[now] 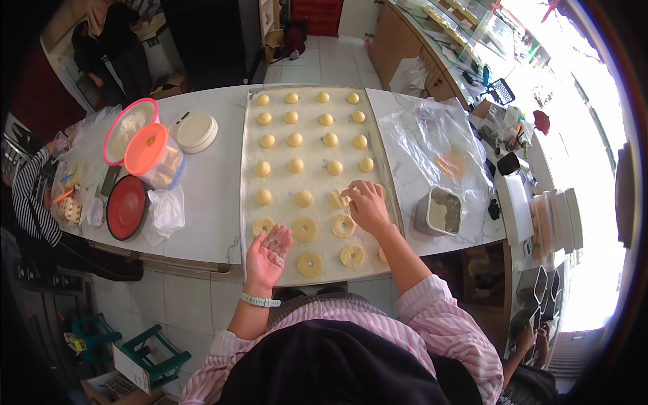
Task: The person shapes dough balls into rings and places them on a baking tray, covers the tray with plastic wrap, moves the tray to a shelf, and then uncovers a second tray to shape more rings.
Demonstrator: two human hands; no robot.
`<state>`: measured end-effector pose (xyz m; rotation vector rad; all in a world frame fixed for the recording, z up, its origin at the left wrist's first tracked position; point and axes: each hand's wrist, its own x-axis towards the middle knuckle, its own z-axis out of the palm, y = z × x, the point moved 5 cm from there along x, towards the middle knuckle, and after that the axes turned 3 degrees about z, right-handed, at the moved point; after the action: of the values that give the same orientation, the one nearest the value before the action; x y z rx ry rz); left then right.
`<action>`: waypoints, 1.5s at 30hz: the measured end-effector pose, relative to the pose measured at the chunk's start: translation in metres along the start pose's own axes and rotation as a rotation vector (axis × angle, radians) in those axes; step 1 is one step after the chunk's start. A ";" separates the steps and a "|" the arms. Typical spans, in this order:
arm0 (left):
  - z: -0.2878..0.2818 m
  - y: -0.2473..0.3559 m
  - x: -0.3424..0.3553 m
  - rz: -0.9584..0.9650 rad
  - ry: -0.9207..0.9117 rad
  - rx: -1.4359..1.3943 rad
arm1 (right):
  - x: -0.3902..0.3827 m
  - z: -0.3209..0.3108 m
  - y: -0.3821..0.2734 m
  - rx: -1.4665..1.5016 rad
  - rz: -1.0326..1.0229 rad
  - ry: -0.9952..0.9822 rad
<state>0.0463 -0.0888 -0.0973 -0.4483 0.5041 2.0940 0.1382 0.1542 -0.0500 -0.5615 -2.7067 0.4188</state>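
Note:
Rows of round pale yellow dough balls [295,166] sit on a large floured baking tray [253,244]. In the near rows, flattened dough rings [304,230] with small holes in their middles lie on it. My right hand [370,209] is over the right side of the tray, fingers bent and apart. Its fingertips are at the edge of a flattened dough piece [335,199]; whether they touch it I cannot tell. Palm up, with floury fingers stretched out, my left hand [268,258] is above the near left rings and holds nothing.
Right of the tray stand a square metal tin [439,211] and a clear plastic sheet [432,135]. Left are a lidded orange tub [146,150], a pink-rimmed bowl [116,129], a red plate [127,208], a white scale [195,131] and a white bag [166,212]. Other people stand at the left.

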 end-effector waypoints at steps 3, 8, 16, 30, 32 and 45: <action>-0.002 -0.001 0.003 -0.004 -0.005 0.020 | 0.001 -0.003 -0.005 -0.070 -0.014 -0.025; -0.002 -0.004 0.006 -0.024 -0.007 -0.008 | 0.008 0.002 -0.007 -0.154 -0.018 -0.175; 0.015 -0.035 0.019 -0.136 -0.079 0.205 | 0.002 0.009 -0.004 -0.279 -0.145 -0.259; 0.047 -0.057 0.044 0.293 -0.109 0.687 | -0.023 -0.026 -0.097 -0.052 -0.106 0.024; 0.060 -0.055 0.037 0.374 -0.107 0.681 | -0.027 -0.030 -0.102 -0.048 -0.053 0.063; 0.103 -0.034 0.015 0.454 -0.306 0.898 | -0.006 -0.041 -0.069 0.801 0.212 -0.032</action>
<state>0.0541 -0.0083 -0.0231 0.5407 1.3518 2.0304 0.1367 0.0999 0.0089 -0.5858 -2.2247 1.4694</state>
